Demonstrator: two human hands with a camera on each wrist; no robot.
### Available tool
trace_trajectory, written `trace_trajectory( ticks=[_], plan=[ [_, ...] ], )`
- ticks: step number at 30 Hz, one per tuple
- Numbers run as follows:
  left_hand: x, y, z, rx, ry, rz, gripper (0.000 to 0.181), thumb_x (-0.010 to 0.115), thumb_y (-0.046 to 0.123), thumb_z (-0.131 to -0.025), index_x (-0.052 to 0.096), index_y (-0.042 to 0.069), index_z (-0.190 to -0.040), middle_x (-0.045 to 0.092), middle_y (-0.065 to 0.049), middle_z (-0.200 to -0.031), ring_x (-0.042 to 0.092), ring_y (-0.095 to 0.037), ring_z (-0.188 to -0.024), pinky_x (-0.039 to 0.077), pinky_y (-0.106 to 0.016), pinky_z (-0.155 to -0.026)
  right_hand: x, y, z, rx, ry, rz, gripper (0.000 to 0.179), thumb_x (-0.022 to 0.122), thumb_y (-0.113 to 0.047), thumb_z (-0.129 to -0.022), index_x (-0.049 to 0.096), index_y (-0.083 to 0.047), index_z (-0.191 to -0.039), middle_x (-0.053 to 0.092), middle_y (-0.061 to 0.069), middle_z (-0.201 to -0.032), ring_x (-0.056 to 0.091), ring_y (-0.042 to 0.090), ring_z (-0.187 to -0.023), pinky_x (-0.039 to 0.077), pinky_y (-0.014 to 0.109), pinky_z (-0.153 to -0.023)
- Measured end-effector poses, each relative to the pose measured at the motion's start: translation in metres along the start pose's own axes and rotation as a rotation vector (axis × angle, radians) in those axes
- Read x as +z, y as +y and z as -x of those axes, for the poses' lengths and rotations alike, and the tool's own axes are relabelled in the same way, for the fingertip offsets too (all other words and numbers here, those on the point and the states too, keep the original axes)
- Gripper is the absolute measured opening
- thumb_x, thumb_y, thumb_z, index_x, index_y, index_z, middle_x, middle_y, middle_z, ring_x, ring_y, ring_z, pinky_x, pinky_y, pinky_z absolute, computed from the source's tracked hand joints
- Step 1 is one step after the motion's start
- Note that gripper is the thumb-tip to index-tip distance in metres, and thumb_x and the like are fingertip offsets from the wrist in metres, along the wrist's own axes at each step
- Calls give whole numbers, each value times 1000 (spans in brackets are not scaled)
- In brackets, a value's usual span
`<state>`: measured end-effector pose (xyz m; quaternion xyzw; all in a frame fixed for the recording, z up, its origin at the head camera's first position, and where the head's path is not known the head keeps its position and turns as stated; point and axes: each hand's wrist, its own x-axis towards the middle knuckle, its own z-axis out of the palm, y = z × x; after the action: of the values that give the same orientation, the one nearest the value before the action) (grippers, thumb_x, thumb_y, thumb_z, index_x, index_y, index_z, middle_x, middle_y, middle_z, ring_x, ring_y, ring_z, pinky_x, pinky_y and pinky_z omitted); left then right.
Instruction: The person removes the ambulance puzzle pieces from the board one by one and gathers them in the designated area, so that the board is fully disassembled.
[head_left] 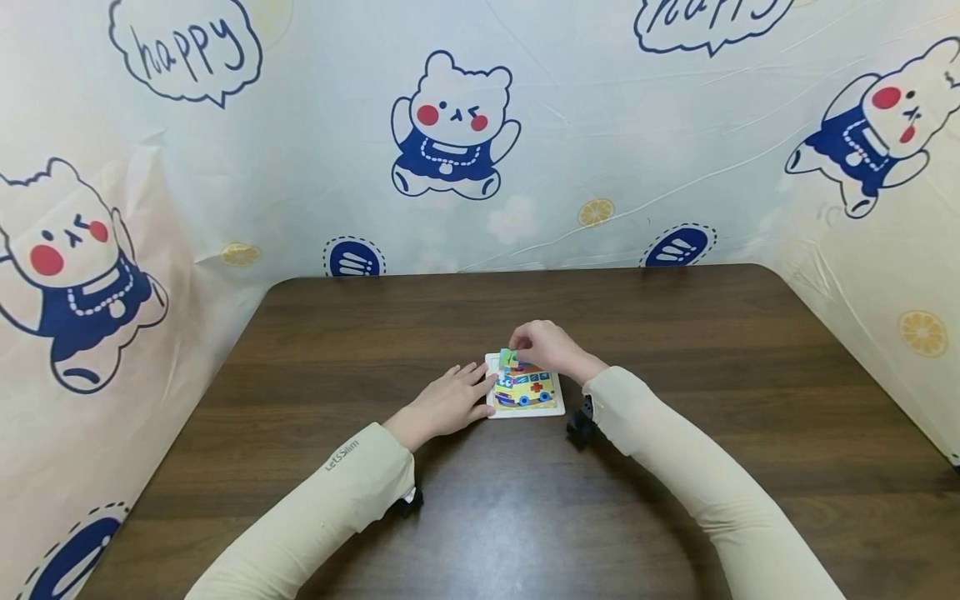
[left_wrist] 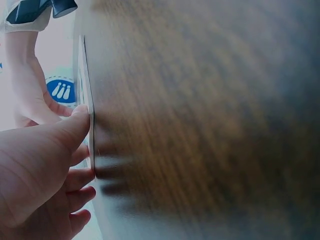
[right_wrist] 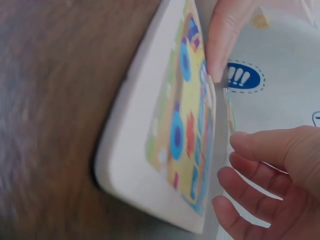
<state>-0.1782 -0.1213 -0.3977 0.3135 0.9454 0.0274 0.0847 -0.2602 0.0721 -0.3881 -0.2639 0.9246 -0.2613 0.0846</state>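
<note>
A small white-framed jigsaw puzzle board (head_left: 534,414) lies on the table, its picture a yellow vehicle (head_left: 522,388) with blue wheels and a red cross. Along the board's left side rests my left hand (head_left: 448,402), fingers spread; in the left wrist view its thumb (left_wrist: 80,117) and fingertips touch the board's edge. My right hand (head_left: 551,347) is over the board's far part. Between thumb and finger it pinches a thin puzzle piece (right_wrist: 229,107), green and blue from above (head_left: 507,357). The right wrist view shows this piece edge-on, raised off the board, with the other fingers loosely bent.
The brown wooden table (head_left: 360,333) extends around the board on all sides. Behind it hangs a pale cloth backdrop (head_left: 300,150) printed with cartoon bears. A dark wrist camera (head_left: 581,427) sits under the right sleeve, close to the board's right edge.
</note>
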Motion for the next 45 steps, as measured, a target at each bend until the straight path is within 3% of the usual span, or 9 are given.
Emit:
trace_trajectory(
  ticks=[15,23,45],
  plan=[
    [0,1,1,-6,-11,-1,59,48,40,-94,38,6,-140,31,-15,-144,26,-30,-133,20,-43,-107,-23,17,12,15,55,-36,8,66,-6,-85,68,-4,-92,63,5,-85,55,18,-76,48,31,-69],
    [0,2,1,-4,-8,10,58,49,39,-94,38,6,-140,31,-16,-144,26,-31,-133,20,-44,-107,-33,30,19,72,75,-82,9,66,-5,-84,68,-3,-93,61,6,-86,52,22,-78,47,31,-68],
    [2,0,0,9,8,1,58,49,39,-94,38,5,-140,31,-17,-144,27,-31,-132,21,-44,-106,-42,72,31,136,87,-97,8,63,-3,-86,68,-2,-92,61,9,-86,51,23,-78,46,33,-68]
  ],
)
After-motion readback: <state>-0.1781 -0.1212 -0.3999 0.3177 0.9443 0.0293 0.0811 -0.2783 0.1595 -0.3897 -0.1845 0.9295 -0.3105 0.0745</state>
